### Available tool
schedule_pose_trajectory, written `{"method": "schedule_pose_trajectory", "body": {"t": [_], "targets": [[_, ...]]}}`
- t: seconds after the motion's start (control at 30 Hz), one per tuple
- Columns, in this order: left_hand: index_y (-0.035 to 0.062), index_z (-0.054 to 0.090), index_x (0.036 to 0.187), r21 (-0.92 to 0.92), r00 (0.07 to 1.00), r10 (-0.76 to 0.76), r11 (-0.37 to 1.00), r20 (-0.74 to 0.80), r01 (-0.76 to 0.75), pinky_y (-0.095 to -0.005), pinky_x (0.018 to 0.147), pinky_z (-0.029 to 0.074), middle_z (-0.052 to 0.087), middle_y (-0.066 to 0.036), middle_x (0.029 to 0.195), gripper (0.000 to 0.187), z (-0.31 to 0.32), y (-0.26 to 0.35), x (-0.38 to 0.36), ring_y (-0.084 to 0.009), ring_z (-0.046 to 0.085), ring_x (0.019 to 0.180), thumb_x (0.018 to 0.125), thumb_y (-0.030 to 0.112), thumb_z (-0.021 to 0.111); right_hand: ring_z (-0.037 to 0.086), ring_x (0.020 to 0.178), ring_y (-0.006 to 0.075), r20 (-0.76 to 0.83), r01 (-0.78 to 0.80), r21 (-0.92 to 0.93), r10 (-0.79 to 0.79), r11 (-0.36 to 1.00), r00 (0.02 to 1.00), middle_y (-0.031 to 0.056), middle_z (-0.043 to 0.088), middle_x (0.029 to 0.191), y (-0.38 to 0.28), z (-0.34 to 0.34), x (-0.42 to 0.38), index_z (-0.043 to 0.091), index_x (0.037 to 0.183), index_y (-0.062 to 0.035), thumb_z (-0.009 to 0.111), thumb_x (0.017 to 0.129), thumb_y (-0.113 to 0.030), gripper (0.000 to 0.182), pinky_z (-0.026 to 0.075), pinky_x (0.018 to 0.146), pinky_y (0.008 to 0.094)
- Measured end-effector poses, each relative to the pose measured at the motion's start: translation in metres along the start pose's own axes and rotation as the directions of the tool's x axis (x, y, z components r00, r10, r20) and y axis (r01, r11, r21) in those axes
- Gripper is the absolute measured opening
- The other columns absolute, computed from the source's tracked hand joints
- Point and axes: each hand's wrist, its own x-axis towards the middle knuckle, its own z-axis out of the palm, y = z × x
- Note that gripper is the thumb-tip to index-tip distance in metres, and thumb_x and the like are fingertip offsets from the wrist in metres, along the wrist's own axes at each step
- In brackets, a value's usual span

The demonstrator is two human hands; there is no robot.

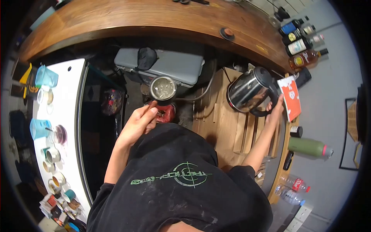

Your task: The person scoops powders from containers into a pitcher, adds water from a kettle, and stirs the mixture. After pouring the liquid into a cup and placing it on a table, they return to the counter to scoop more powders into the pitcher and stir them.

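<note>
My left hand [140, 123] is closed around the brown handle of a small round pot [163, 88]. The pot is held out in front of my body, and its shiny, pale inside faces up at me. On the right, my right hand [275, 109] grips the black handle of a steel electric kettle [249, 91]. The kettle has a dark lid and appears over the wooden surface [224, 127]. A red and white packet [290, 98] lies just beyond my right hand.
A brown wooden counter [162, 17] curves across the front. Below it sits a grey case [177, 63]. Several cups stand on the white table [71, 104] at left. Bottles [303, 60] and a green flask [307, 147] line the right side.
</note>
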Motion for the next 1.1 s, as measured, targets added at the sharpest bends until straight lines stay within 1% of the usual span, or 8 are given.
{"method": "schedule_pose_trajectory", "body": {"t": [0.13, 0.2, 0.37, 0.47, 0.7, 0.8, 0.87, 1.1], "targets": [[0.0107, 0.046, 0.084, 0.027, 0.998, -0.038, 0.999, -0.043, 0.039, -0.0208, 0.045, 0.024, 0.037, 0.006, 0.062, 0.030, -0.007, -0.003, 0.000, -0.0028, 0.032, 0.050, 0.101, 0.035, 0.052, 0.046, 0.046, 0.0082, -0.206, 0.097, -0.014, -0.098, 0.995, 0.974, 0.0018, 0.051, 0.056, 0.055, -0.004, 0.012, 0.059, 0.069, -0.0036, 0.055, 0.096, -0.052, 0.056, 0.034, 0.041, 0.0235], [0.0108, 0.047, 0.084, 0.053, 0.999, -0.012, 0.998, -0.052, 0.014, -0.0211, 0.046, 0.024, 0.036, 0.006, 0.062, 0.030, -0.010, -0.006, 0.000, -0.0026, 0.032, 0.051, 0.100, 0.036, 0.052, 0.045, 0.045, 0.0094, -0.234, 0.166, 0.017, -0.158, 0.986, 0.959, 0.0021, 0.049, 0.056, 0.076, -0.007, 0.020, 0.055, 0.069, -0.0050, 0.056, 0.095, -0.052, 0.054, 0.034, 0.041, 0.0244], [0.0103, 0.047, 0.081, 0.066, 0.997, -0.029, 0.997, -0.074, 0.034, -0.0213, 0.046, 0.025, 0.038, 0.006, 0.060, 0.035, -0.003, 0.000, -0.004, -0.0031, 0.032, 0.051, 0.100, 0.039, 0.050, 0.043, 0.044, 0.0079, -0.384, 0.163, 0.054, -0.131, 0.985, 0.914, 0.0008, 0.048, 0.055, 0.099, -0.002, 0.023, 0.056, 0.067, -0.0032, 0.052, 0.097, -0.052, 0.057, 0.033, 0.040, 0.0232], [0.0104, 0.047, 0.081, 0.062, 0.993, -0.037, 0.997, -0.111, 0.044, -0.0211, 0.046, 0.024, 0.038, 0.006, 0.059, 0.035, 0.002, 0.002, -0.007, -0.0031, 0.032, 0.051, 0.100, 0.039, 0.050, 0.043, 0.044, 0.0079, -0.408, 0.196, 0.079, -0.148, 0.977, 0.901, 0.0010, 0.049, 0.055, 0.112, 0.003, 0.025, 0.057, 0.067, -0.0034, 0.053, 0.097, -0.052, 0.057, 0.033, 0.040, 0.0234], [0.0105, 0.047, 0.082, 0.042, 0.992, -0.038, 0.998, -0.117, 0.044, -0.0216, 0.046, 0.024, 0.036, 0.006, 0.059, 0.034, 0.005, 0.002, -0.012, -0.0036, 0.031, 0.051, 0.100, 0.039, 0.052, 0.042, 0.043, 0.0078, -0.425, 0.159, 0.093, -0.105, 0.983, 0.899, 0.0005, 0.046, 0.052, 0.131, 0.017, 0.024, 0.056, 0.063, -0.0035, 0.053, 0.097, -0.051, 0.059, 0.032, 0.041, 0.0239], [0.0105, 0.047, 0.083, -0.001, 0.992, -0.052, 0.999, -0.114, 0.052, -0.0220, 0.046, 0.023, 0.036, 0.006, 0.060, 0.032, 0.008, 0.003, -0.014, -0.0037, 0.030, 0.051, 0.100, 0.038, 0.052, 0.041, 0.043, 0.0078, -0.431, 0.182, 0.066, -0.136, 0.981, 0.892, 0.0003, 0.045, 0.050, 0.133, 0.022, 0.021, 0.054, 0.060, -0.0040, 0.052, 0.098, -0.049, 0.060, 0.031, 0.041, 0.0244], [0.0104, 0.047, 0.083, -0.010, 0.993, -0.054, 0.999, -0.101, 0.053, -0.0221, 0.046, 0.023, 0.035, 0.006, 0.060, 0.032, 0.007, 0.006, -0.011, -0.0037, 0.030, 0.051, 0.100, 0.037, 0.052, 0.041, 0.042, 0.0081, -0.382, 0.240, -0.010, -0.225, 0.971, 0.896, 0.0005, 0.046, 0.050, 0.135, 0.024, 0.020, 0.052, 0.059, -0.0043, 0.051, 0.099, -0.047, 0.059, 0.030, 0.041, 0.0250], [0.0108, 0.046, 0.083, -0.041, 0.996, -0.043, 0.998, -0.074, 0.040, -0.0221, 0.046, 0.023, 0.035, 0.006, 0.059, 0.031, 0.012, 0.006, -0.001, -0.0038, 0.030, 0.050, 0.100, 0.036, 0.052, 0.044, 0.044, 0.0095, -0.417, 0.211, 0.016, -0.185, 0.977, 0.890, 0.0017, 0.047, 0.050, 0.148, 0.019, 0.013, 0.051, 0.058, -0.0039, 0.047, 0.101, -0.048, 0.062, 0.033, 0.044, 0.0256]]}}
